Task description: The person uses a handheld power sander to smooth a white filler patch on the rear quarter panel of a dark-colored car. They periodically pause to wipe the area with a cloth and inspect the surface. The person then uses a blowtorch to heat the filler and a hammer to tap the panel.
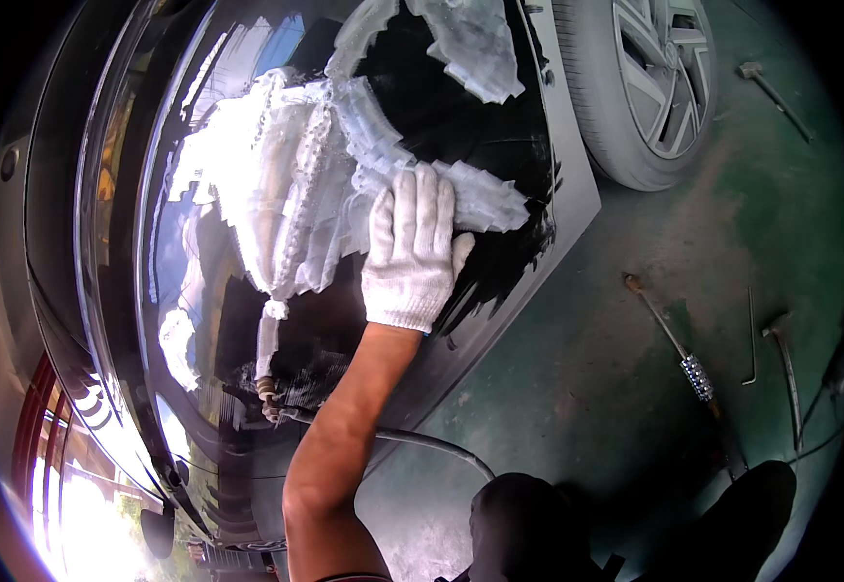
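Bare arm (330, 466); gloved left hand (410, 252), grip flat, thumb spread, on black panel (422, 97) bearing ridged whitish smears (286, 184).

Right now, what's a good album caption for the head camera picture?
A white-gloved left hand rests flat on a dark, white-smeared car panel, a wheel nearby.

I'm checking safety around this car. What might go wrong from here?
If soft, the white coating could smear under the left hand. The hose, passing behind the forearm in this view, might snag. Tools lying loose on the floor could trip someone.
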Available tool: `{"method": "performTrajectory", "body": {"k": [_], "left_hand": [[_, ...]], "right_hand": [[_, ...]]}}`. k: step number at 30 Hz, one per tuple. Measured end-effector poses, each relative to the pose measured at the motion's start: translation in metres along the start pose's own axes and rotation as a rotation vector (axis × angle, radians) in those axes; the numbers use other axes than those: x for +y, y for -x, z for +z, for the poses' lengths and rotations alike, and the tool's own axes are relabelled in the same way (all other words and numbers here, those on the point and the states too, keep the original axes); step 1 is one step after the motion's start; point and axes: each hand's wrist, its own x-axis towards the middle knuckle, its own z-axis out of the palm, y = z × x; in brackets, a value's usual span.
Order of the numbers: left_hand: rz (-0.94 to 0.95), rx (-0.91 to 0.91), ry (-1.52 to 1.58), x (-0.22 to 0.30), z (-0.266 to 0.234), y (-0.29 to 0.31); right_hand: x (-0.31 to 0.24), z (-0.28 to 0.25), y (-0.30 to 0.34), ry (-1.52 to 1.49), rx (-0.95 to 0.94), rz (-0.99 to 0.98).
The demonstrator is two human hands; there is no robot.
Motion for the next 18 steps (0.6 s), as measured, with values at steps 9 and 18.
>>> {"method": "performTrajectory", "body": {"k": [9,18], "left_hand": [[-0.451,-0.275,1.233,0.141,-0.030,0.066],[-0.614,-0.269,2.593,0.171,-0.098,0.040]], "right_hand": [[-0.072,0.269,-0.083,-0.242,-0.129,-0.033],[-0.043,0.415,-0.057,-0.933,-0.395,-0.002]]}}
